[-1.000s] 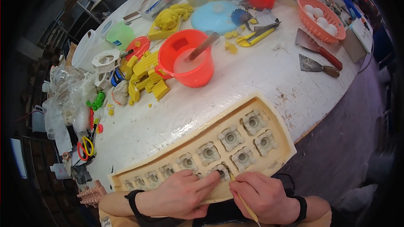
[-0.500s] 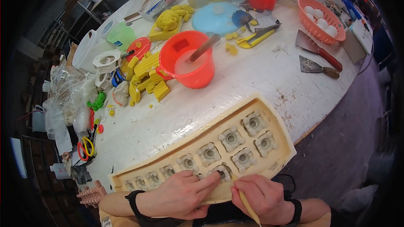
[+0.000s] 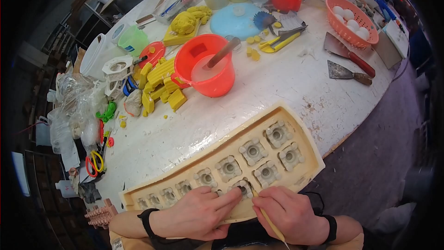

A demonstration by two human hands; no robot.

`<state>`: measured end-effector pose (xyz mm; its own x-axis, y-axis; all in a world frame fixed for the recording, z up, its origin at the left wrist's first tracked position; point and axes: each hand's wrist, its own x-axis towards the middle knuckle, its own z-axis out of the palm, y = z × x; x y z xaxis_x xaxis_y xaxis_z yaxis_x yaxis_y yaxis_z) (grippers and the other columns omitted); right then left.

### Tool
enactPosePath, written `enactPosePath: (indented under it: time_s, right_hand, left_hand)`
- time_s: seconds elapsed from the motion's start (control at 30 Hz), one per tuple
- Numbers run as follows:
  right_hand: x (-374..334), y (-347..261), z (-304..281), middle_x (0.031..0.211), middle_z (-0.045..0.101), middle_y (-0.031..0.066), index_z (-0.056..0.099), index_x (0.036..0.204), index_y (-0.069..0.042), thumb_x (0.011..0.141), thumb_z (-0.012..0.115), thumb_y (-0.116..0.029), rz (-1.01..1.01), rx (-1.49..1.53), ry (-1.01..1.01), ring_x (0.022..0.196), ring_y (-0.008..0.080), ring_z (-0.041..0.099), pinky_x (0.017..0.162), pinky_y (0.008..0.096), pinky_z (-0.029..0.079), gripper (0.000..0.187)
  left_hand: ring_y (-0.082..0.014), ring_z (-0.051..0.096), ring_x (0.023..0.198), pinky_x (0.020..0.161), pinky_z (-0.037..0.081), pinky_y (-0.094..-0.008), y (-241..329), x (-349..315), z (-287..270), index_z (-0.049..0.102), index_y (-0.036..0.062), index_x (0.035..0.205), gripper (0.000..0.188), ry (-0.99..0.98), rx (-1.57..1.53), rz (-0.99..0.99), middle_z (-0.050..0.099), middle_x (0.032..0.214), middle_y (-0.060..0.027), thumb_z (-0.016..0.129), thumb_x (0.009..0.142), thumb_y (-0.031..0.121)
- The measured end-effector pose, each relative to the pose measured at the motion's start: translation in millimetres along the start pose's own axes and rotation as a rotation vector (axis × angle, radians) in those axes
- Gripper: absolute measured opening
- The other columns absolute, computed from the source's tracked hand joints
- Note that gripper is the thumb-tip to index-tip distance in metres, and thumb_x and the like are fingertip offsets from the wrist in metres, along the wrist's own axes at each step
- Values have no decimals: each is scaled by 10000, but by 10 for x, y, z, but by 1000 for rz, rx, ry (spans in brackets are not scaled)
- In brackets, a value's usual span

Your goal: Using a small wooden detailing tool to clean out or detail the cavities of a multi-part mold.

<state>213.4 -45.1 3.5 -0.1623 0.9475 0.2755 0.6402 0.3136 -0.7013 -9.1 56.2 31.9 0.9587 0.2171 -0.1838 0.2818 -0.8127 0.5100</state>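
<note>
A long cream tray-like mould [image 3: 296, 121] lies slanted along the near table edge, with rows of square grey inserts [image 3: 253, 152] set in it, each with a round hole and knobbed corners. My left hand [image 3: 196, 213] is closed over the mould's near wall, its index fingertip touching one near-row insert and its thumb lower down outside. My right hand [image 3: 284, 215] pinches a thin yellow modelling tool [image 3: 273, 224] with a metal point at its lower end. The tool's upper tip meets the mould beside that same insert. Part of the near row is hidden under my left hand.
Beyond the mould stands a red bucket [image 3: 206, 85] of pale liquid with a stick in it. Yellow clay blocks [image 3: 162, 78] lie to its left, near scissors [image 3: 95, 163] and plastic bags. Scrapers [image 3: 349, 74] and a pink basket [image 3: 349, 25] of white balls are at right.
My right hand and the tool have shifted slightly up and left beside the insert. My left hand keeps its place, and the view has moved very little.
</note>
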Motion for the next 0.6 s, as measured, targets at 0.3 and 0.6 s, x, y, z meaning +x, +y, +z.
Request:
enactPosePath:
  time_s: [0.3, 0.6]
  right_hand:
    - [55, -37, 3, 781, 681, 104, 676, 917, -11, 791, 773, 16, 42, 73, 142, 621, 249, 689, 543, 318, 558, 161]
    - [68, 23, -3, 746, 644, 99, 665, 858, -27, 793, 789, 10, 98, 107, 13, 582, 257, 660, 520, 333, 519, 145]
  left_hand:
    - [-216, 569, 629, 651, 494, -309, -32, -66, 84, 666, -15, 1269, 634, 55, 21, -24, 618, 1299, -90, 749, 762, 357]
    - [-242, 577, 646, 653, 507, -328, -45, -72, 28, 659, -34, 1247, 601, -17, 18, -8, 598, 1317, -118, 740, 780, 335]
